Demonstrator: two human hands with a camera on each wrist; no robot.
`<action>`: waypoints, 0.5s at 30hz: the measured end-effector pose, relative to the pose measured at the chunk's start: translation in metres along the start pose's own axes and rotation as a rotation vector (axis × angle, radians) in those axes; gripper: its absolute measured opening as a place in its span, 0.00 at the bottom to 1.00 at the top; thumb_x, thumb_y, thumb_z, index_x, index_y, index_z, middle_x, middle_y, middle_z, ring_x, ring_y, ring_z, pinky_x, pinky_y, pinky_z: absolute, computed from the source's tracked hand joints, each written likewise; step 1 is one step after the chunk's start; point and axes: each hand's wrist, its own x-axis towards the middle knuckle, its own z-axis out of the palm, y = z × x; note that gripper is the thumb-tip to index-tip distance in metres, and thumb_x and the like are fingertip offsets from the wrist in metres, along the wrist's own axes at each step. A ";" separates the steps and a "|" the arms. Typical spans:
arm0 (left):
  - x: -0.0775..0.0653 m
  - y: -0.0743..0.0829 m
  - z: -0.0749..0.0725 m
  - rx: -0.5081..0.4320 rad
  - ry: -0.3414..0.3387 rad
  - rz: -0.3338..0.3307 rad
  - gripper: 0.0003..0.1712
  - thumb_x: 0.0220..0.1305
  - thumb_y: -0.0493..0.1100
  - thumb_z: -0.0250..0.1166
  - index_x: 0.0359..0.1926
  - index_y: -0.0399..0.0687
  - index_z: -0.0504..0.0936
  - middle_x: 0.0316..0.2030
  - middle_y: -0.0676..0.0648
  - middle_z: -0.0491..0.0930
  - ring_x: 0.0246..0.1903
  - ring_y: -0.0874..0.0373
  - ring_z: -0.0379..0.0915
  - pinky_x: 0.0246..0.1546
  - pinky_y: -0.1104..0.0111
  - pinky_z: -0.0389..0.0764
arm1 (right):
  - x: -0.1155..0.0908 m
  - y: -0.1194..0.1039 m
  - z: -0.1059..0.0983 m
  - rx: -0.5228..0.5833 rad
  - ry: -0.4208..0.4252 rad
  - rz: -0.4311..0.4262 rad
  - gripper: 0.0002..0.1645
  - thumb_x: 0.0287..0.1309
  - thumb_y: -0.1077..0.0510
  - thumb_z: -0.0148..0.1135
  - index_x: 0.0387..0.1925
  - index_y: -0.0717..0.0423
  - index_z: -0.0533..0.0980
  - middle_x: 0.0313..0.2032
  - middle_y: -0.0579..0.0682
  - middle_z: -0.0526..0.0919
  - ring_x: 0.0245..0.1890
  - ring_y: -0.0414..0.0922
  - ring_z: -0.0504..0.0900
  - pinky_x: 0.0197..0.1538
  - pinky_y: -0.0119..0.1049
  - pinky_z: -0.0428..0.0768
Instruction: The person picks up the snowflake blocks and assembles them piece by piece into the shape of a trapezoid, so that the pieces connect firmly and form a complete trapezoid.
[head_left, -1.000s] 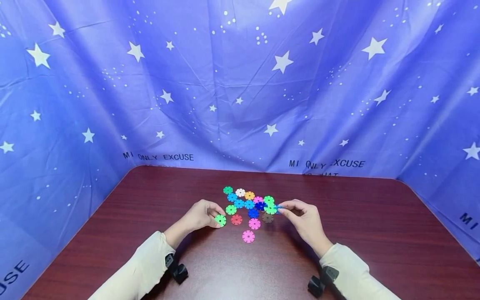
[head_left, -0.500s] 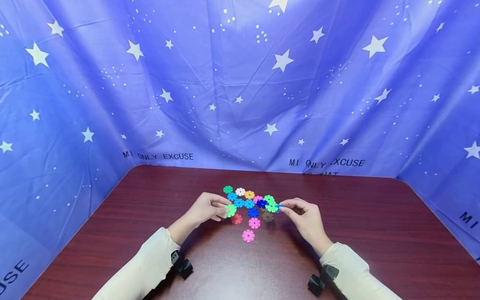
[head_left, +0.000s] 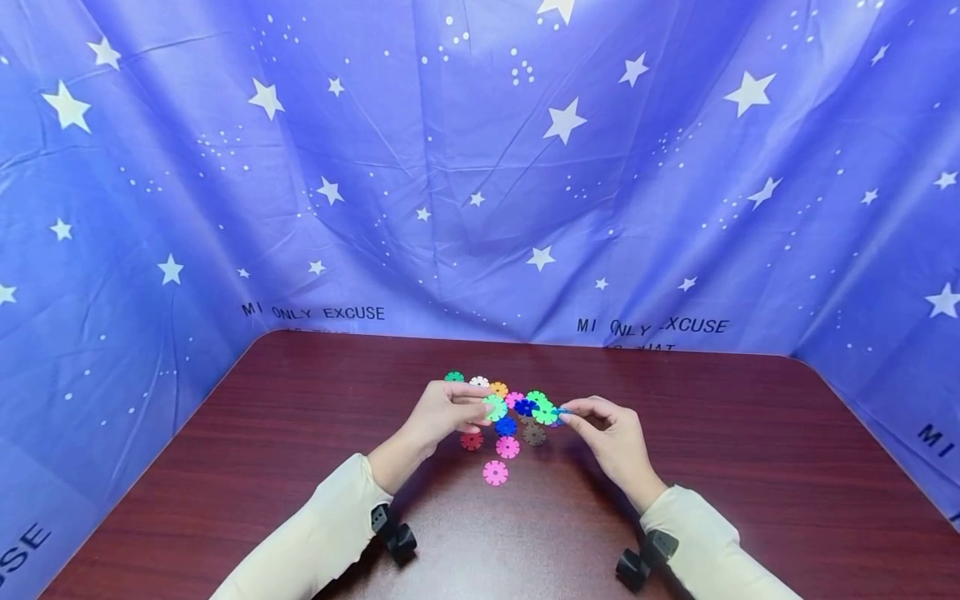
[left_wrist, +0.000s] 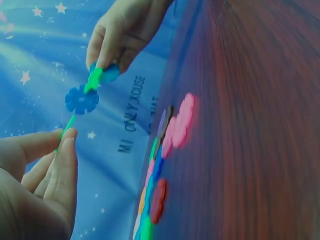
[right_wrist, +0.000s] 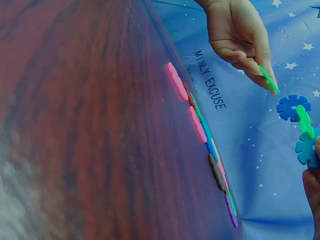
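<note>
Three joined discs (head_left: 542, 410) are pinched by the right hand (head_left: 613, 435), a green disc (head_left: 496, 407) pinched by the left hand (head_left: 441, 414) is unattached, and other discs (head_left: 489, 475) are left flat.

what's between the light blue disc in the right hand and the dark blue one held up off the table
A green disc, touching both the light blue disc and the dark blue disc; both wrist views show it.
</note>
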 end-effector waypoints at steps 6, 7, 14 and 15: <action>0.000 0.003 0.011 -0.060 0.062 -0.003 0.18 0.56 0.32 0.65 0.48 0.28 0.80 0.38 0.36 0.84 0.27 0.58 0.83 0.29 0.63 0.83 | 0.000 -0.001 0.000 0.002 -0.003 -0.001 0.05 0.49 0.73 0.66 0.31 0.68 0.81 0.27 0.59 0.83 0.26 0.32 0.77 0.29 0.25 0.77; 0.000 0.003 0.012 -0.062 0.067 -0.004 0.18 0.56 0.33 0.66 0.48 0.28 0.80 0.38 0.36 0.84 0.27 0.58 0.83 0.30 0.63 0.83 | 0.000 -0.001 0.000 0.003 -0.003 0.003 0.05 0.49 0.73 0.66 0.31 0.68 0.81 0.27 0.59 0.83 0.26 0.32 0.77 0.29 0.25 0.77; 0.000 0.004 0.017 -0.064 0.074 -0.021 0.17 0.55 0.34 0.67 0.46 0.30 0.81 0.36 0.38 0.84 0.27 0.58 0.83 0.29 0.65 0.83 | -0.001 0.030 0.002 0.019 0.006 0.025 0.05 0.50 0.66 0.68 0.32 0.58 0.83 0.28 0.53 0.84 0.27 0.33 0.78 0.30 0.25 0.78; 0.001 0.005 0.018 -0.066 0.069 -0.020 0.17 0.55 0.34 0.67 0.46 0.30 0.81 0.36 0.37 0.84 0.27 0.58 0.83 0.29 0.65 0.83 | -0.001 0.034 0.002 0.020 0.006 0.028 0.05 0.50 0.66 0.68 0.32 0.57 0.83 0.28 0.52 0.84 0.27 0.33 0.78 0.30 0.25 0.78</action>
